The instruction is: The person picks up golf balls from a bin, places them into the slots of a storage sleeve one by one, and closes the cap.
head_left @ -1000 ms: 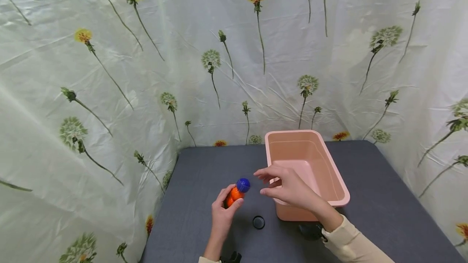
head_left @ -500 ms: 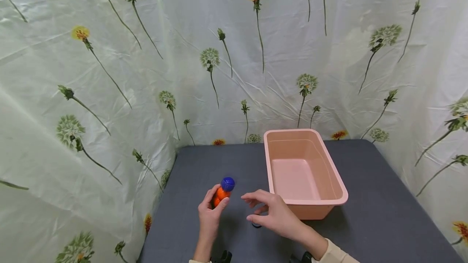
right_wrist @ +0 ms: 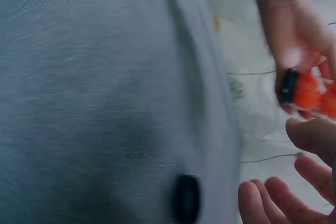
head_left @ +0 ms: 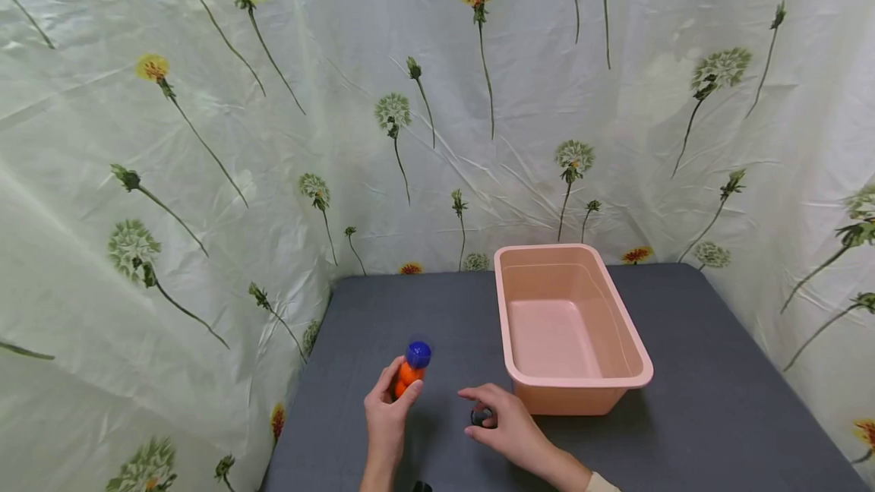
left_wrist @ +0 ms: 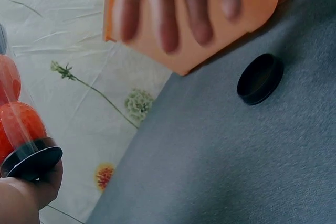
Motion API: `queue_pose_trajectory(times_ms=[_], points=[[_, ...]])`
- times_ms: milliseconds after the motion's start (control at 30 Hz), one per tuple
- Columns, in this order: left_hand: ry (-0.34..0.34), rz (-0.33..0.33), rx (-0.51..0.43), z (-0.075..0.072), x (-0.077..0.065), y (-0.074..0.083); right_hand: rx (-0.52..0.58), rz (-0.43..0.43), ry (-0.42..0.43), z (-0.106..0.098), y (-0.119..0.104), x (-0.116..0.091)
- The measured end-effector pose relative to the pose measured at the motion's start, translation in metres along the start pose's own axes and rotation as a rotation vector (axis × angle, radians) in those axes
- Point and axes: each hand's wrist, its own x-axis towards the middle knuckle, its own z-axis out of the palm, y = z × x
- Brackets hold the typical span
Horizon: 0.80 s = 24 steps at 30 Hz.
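Observation:
My left hand (head_left: pixel 386 420) grips a clear tube (left_wrist: pixel 23 124) of balls, held tilted above the table. Inside the tube are orange balls (head_left: pixel 409 376), with a blue ball (head_left: pixel 418 354) at the top end; a black base closes the lower end in the left wrist view. A round black lid (left_wrist: pixel 260 79) lies on the grey table. My right hand (head_left: pixel 509 430) hovers over this lid, thumb and fingers spread apart, holding nothing. In the head view its fingers partly hide the lid.
A pink plastic bin (head_left: pixel 581 383) stands on the grey table (head_left: pixel 383 310), just beyond my right hand. A pale curtain (head_left: pixel 424 165) printed with dandelions hangs along the back and sides of the table.
My right hand has come down and left, from in front of the bin to over the black lid. My left hand has shifted left and slightly nearer with the tube.

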Motion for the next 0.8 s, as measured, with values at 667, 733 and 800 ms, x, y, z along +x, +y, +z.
queue_pose_trajectory(times_ms=[667,733,800], points=[[0.045,-0.207,-0.261,0.007,-0.001,-0.015,-0.434,0.054,0.064,0.026,0.034,-0.011],[0.049,-0.215,-0.284,0.006,-0.001,-0.017,-0.458,0.07,0.065,0.026,0.035,-0.011],[0.053,-0.222,-0.316,0.005,0.0,-0.019,-0.47,0.087,0.074,0.027,0.035,-0.011]])
